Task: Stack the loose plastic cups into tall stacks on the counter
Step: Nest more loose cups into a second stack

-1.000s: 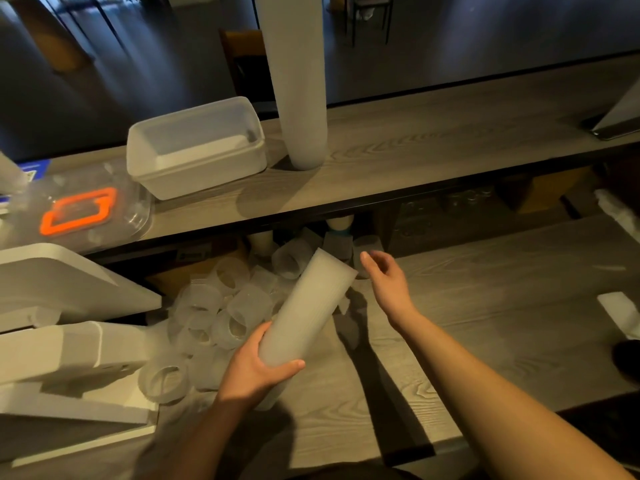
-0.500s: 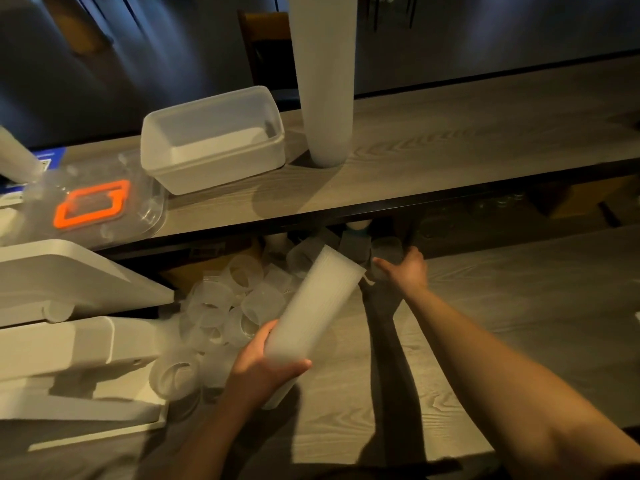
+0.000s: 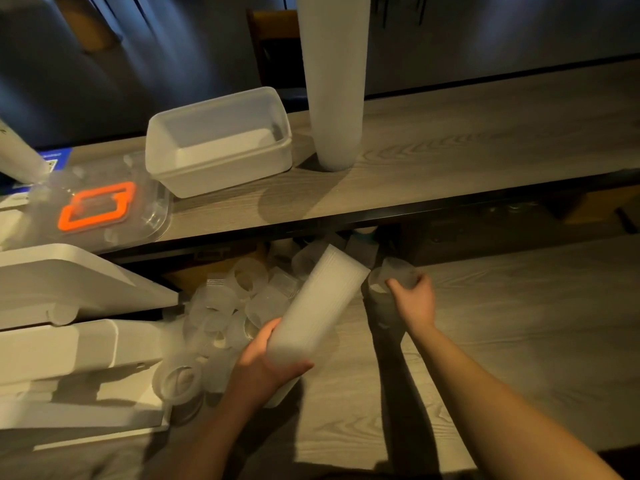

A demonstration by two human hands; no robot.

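My left hand (image 3: 266, 368) grips the lower end of a stack of frosted plastic cups (image 3: 318, 306), tilted so its open end points up and right. Just right of that open end, my right hand (image 3: 414, 299) holds a single loose cup (image 3: 393, 277) with its fingers curled round it. Several loose cups (image 3: 242, 306) lie in a pile on the lower counter (image 3: 502, 341), left of the tilted stack and back under the shelf. A tall stack of cups (image 3: 334, 81) stands upright on the upper counter (image 3: 467, 147).
A translucent rectangular tub (image 3: 221, 143) sits left of the tall stack. A clear lid with an orange seal (image 3: 95, 206) lies at the left. White foam blocks (image 3: 62, 341) fill the lower left. Another cup stack (image 3: 17, 154) leans at the far left edge.
My right hand reached back to the cups under the shelf, took hold of one loose cup and brought it beside the open end of the tilted stack. My left hand kept its hold.
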